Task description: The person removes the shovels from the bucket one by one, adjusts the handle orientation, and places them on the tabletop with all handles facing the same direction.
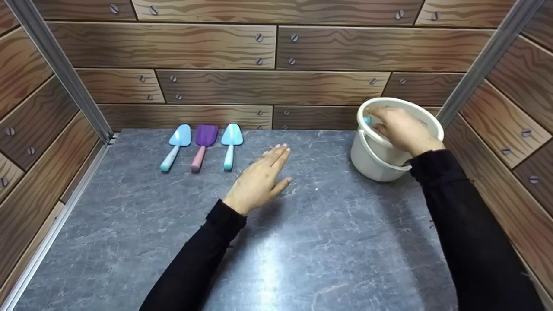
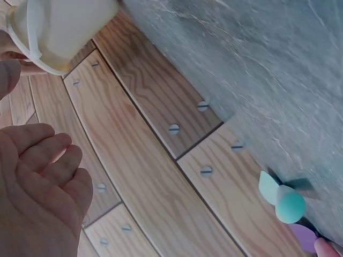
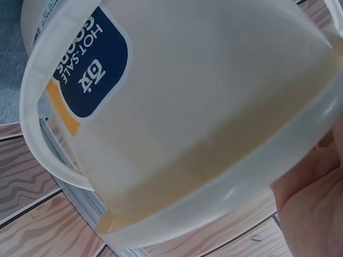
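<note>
In the head view my right hand (image 1: 402,128) reaches over the rim into a white bucket (image 1: 378,162) at the back right. Its finger and thumb are around a small turquoise object (image 1: 367,120), only partly visible; the rest is hidden by the hand and rim. The right wrist view shows the bucket's side (image 3: 177,107) with a blue label, the hand at its rim. My left hand (image 1: 259,179) hovers over the table with loosely extended fingers, holding nothing. Nearest to it lies a light-blue trowel (image 1: 232,140), beside a purple shovel with pink handle (image 1: 206,137) and another light-blue trowel (image 1: 179,137).
The grey marbled tabletop (image 1: 142,242) is bounded by wood-patterned walls (image 1: 216,47) at the back and both sides. Metal corner posts (image 1: 65,69) stand at the back left and back right. The bucket's handle (image 1: 367,149) hangs down its front.
</note>
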`<action>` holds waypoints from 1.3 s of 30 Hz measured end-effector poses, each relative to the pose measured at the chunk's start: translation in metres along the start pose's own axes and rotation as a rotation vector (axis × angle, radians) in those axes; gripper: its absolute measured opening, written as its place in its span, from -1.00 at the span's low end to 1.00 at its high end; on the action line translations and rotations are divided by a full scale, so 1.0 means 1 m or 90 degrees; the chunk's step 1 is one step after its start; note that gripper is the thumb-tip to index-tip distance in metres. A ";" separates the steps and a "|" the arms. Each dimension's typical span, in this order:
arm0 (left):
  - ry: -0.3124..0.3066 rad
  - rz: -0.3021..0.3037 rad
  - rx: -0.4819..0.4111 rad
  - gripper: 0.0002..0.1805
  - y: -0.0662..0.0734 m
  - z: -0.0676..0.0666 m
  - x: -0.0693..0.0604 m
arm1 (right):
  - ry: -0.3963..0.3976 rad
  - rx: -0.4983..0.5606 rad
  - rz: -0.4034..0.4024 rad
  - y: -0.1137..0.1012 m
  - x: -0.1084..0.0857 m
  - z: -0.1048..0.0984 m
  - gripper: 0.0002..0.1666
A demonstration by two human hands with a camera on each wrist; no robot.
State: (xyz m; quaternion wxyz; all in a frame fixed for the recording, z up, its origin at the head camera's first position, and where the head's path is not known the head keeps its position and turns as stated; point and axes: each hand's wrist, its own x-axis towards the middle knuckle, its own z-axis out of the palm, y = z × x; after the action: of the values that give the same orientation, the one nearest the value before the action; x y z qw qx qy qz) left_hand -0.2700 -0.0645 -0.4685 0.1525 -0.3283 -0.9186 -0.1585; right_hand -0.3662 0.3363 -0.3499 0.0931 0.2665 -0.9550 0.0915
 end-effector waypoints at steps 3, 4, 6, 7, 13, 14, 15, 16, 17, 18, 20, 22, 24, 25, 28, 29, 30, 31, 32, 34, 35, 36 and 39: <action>-0.003 0.005 0.009 -0.14 0.004 0.000 0.000 | -0.007 0.012 0.005 -0.002 0.002 -0.002 -0.58; -0.002 0.008 0.011 -0.14 0.005 0.000 0.000 | -0.010 0.017 0.006 -0.002 0.004 -0.003 -0.63; -0.006 0.010 0.018 -0.14 0.008 0.000 0.000 | -0.017 0.020 0.008 -0.003 0.007 -0.004 -0.71; -0.009 0.013 0.020 -0.14 0.009 0.000 0.000 | -0.022 0.019 0.012 -0.004 0.008 -0.004 -0.76; -0.013 0.028 0.015 -0.13 0.015 0.000 0.000 | -0.054 -0.004 0.036 -0.007 0.018 -0.006 -0.92; -0.013 0.029 0.014 -0.13 0.016 0.001 0.000 | -0.057 -0.005 0.038 -0.007 0.019 -0.006 -0.91; -0.015 0.028 0.013 -0.13 0.016 0.001 0.000 | -0.057 -0.004 0.042 -0.006 0.020 -0.006 -0.89; -0.017 0.027 0.015 -0.13 0.017 0.001 0.000 | -0.058 -0.002 0.046 -0.006 0.021 -0.005 -0.88; -0.020 0.026 0.016 -0.13 0.017 0.001 0.000 | -0.058 0.001 0.049 -0.005 0.022 -0.005 -0.87; -0.023 0.025 0.018 -0.13 0.018 0.000 0.000 | -0.056 0.004 0.051 -0.004 0.023 -0.005 -0.87; -0.029 0.022 0.019 -0.13 0.018 0.000 0.000 | -0.049 0.010 0.051 -0.003 0.024 -0.003 -0.88; -0.036 0.020 0.019 -0.13 0.019 0.000 0.000 | -0.041 0.013 0.048 -0.002 0.026 -0.002 -0.92; -0.038 0.019 0.017 -0.14 0.019 0.000 0.000 | -0.036 0.012 0.044 -0.001 0.029 0.000 -0.95; -0.038 0.020 0.016 -0.14 0.019 0.000 0.000 | -0.035 0.011 0.043 -0.001 0.030 0.001 -0.94; -0.035 0.023 0.016 -0.15 0.018 0.000 0.000 | -0.037 0.015 0.051 0.000 0.032 0.004 -0.87; -0.034 0.025 0.017 -0.15 0.018 0.001 0.000 | -0.039 0.015 0.053 0.000 0.032 0.005 -0.84; -0.033 0.027 0.017 -0.15 0.018 0.001 -0.001 | -0.039 0.016 0.057 0.000 0.033 0.005 -0.83; -0.036 0.026 0.017 -0.15 0.018 0.001 -0.001 | -0.039 0.018 0.058 0.000 0.033 0.005 -0.82; -0.037 0.026 0.017 -0.15 0.018 0.001 -0.001 | -0.038 0.020 0.058 0.001 0.033 0.006 -0.82; -0.039 0.025 0.017 -0.15 0.018 0.001 -0.001 | -0.036 0.025 0.054 0.001 0.033 0.006 -0.83; -0.040 0.026 0.017 -0.15 0.018 0.001 -0.001 | -0.033 0.026 0.051 0.001 0.032 0.005 -0.84; -0.040 0.026 0.017 -0.14 0.018 0.001 -0.001 | -0.031 0.028 0.050 0.002 0.031 0.005 -0.86; -0.040 0.027 0.018 -0.14 0.018 0.000 -0.001 | -0.025 0.035 0.046 0.002 0.030 0.003 -0.90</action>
State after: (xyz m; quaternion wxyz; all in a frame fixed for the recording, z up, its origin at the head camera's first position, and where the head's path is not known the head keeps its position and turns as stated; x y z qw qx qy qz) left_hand -0.2576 -0.0516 -0.4650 0.1316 -0.3504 -0.9179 -0.1320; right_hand -0.3932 0.3225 -0.3465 0.0639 0.2361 -0.9627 0.1154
